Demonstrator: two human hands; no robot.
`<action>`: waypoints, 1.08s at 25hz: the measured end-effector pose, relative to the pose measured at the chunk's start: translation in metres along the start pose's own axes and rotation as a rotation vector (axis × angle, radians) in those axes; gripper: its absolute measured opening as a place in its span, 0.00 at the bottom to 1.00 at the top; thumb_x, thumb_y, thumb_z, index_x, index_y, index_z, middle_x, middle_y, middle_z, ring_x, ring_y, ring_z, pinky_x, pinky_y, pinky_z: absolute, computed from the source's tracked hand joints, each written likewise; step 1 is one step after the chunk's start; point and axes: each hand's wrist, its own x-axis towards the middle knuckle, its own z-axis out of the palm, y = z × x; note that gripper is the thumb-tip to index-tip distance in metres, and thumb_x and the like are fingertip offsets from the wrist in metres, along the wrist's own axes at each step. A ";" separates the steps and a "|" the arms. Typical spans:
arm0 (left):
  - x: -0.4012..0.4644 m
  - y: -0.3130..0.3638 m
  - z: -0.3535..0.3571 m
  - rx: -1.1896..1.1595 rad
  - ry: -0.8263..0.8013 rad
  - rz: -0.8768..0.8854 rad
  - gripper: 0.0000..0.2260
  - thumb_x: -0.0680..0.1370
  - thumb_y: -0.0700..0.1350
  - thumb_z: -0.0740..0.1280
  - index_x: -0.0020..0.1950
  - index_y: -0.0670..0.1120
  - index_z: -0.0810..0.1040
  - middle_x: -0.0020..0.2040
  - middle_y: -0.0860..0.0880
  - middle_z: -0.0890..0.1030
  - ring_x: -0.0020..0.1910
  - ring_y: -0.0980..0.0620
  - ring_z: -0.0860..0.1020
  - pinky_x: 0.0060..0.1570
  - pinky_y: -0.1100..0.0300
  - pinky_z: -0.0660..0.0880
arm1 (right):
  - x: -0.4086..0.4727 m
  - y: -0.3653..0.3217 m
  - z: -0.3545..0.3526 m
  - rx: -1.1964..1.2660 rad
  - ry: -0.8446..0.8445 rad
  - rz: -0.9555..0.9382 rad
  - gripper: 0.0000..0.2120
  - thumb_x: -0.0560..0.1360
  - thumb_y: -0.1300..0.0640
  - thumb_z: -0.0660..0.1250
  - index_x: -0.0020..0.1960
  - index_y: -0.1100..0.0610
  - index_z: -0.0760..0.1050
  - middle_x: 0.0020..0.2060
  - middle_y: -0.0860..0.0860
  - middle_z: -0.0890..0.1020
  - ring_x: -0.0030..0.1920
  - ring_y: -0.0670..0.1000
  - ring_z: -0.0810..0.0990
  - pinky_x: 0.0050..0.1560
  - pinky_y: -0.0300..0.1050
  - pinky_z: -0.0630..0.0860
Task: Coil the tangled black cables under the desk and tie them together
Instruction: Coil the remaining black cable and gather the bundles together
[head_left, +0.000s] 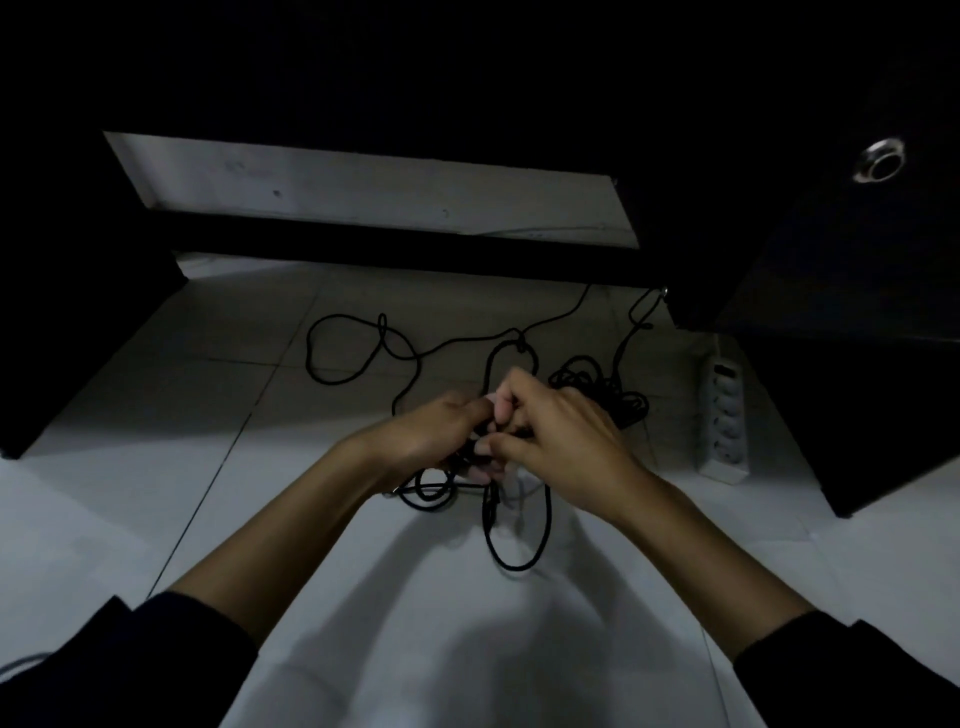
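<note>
Thin black cables (358, 348) sprawl in loose loops over the white tiled floor under the dark desk. My left hand (436, 434) and my right hand (556, 436) meet at the middle of the view, both closed on a bunch of the black cable. A long loop (519, 564) hangs down from my hands toward me, and smaller loops (428, 493) lie just below my left hand. A denser tangle (608, 389) sits on the floor behind my right hand. Strands run back toward the desk's rear edge. My fingers hide the part they hold.
A white power strip (724, 415) lies on the floor at the right, beside a dark desk panel (857, 405). Another dark panel (78, 338) stands at the left. A black crossbar (415, 247) spans the back. A round metal grommet (880, 161) shows at top right.
</note>
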 end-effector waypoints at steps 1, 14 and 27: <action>-0.001 0.000 0.001 -0.013 -0.014 -0.008 0.16 0.84 0.50 0.52 0.53 0.41 0.74 0.39 0.45 0.77 0.32 0.54 0.79 0.34 0.62 0.77 | 0.000 -0.002 0.002 -0.073 0.028 -0.020 0.14 0.73 0.50 0.69 0.45 0.47 0.62 0.31 0.45 0.79 0.34 0.44 0.75 0.35 0.44 0.70; -0.009 -0.002 -0.040 0.109 0.187 0.036 0.15 0.82 0.50 0.57 0.48 0.44 0.79 0.30 0.53 0.67 0.24 0.57 0.61 0.24 0.64 0.57 | -0.004 0.052 0.005 -0.005 -0.036 -0.001 0.10 0.79 0.51 0.64 0.45 0.57 0.75 0.37 0.48 0.78 0.39 0.47 0.76 0.40 0.40 0.71; -0.024 -0.007 -0.018 0.042 0.163 0.072 0.09 0.81 0.56 0.54 0.52 0.52 0.68 0.47 0.50 0.69 0.44 0.54 0.69 0.40 0.67 0.67 | -0.002 0.018 0.006 0.463 0.277 0.176 0.07 0.81 0.50 0.59 0.55 0.50 0.72 0.32 0.49 0.83 0.38 0.48 0.82 0.44 0.41 0.73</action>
